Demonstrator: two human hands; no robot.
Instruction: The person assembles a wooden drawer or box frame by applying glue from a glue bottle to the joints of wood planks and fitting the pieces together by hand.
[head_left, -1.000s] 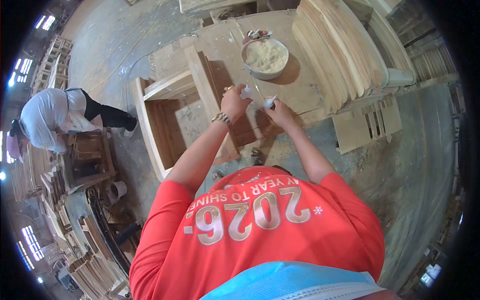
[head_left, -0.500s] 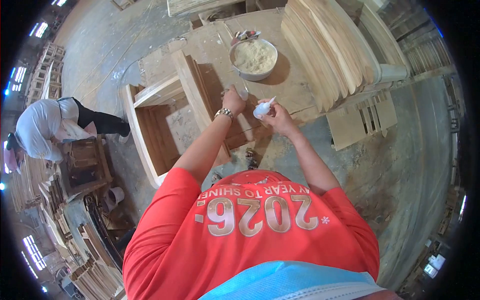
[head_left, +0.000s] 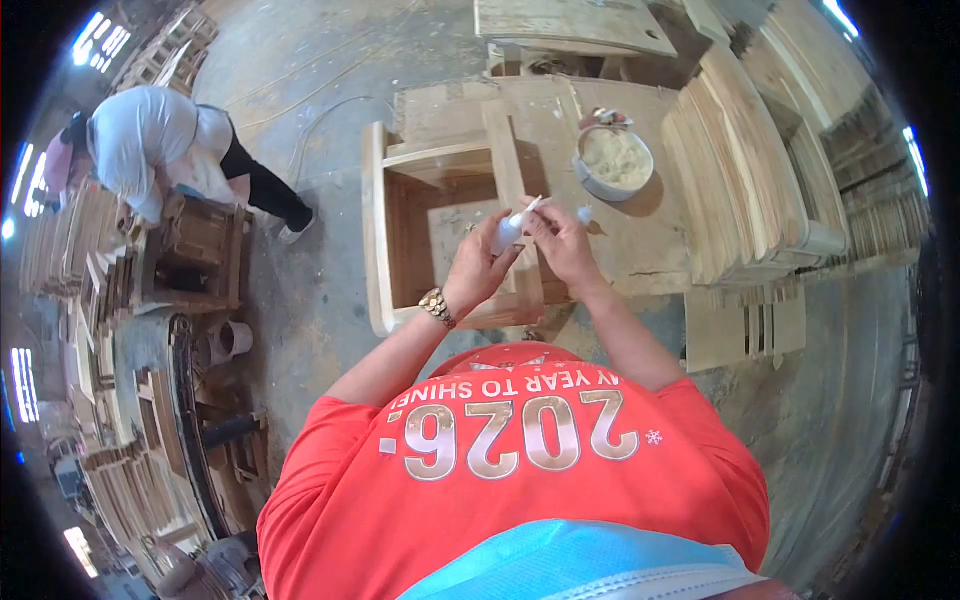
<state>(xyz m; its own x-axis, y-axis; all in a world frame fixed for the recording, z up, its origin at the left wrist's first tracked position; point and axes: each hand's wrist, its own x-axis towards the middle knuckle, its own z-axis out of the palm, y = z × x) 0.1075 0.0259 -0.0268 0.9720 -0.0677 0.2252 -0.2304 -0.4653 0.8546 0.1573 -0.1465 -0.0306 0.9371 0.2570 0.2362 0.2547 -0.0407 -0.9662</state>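
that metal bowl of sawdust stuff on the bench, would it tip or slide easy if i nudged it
Probably not tip: the metal bowl looks wide and low, sitting flat on the wooden bench. It seems nearly full of pale powder, so likely weighty enough to resist sliding. A sharp shove might spill powder over the rim.

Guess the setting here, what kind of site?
Likely a woodworking or furniture workshop: stacked wooden boards, an unfinished wooden cabinet frame, a bowl of sawdust-like filler on the workbench, and another person at a wooden piece.

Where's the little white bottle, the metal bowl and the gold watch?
white bottle (head_left: 507, 232), head view, on its body.
metal bowl (head_left: 598, 185), head view, on its outer wall.
gold watch (head_left: 436, 306), head view, on its band.
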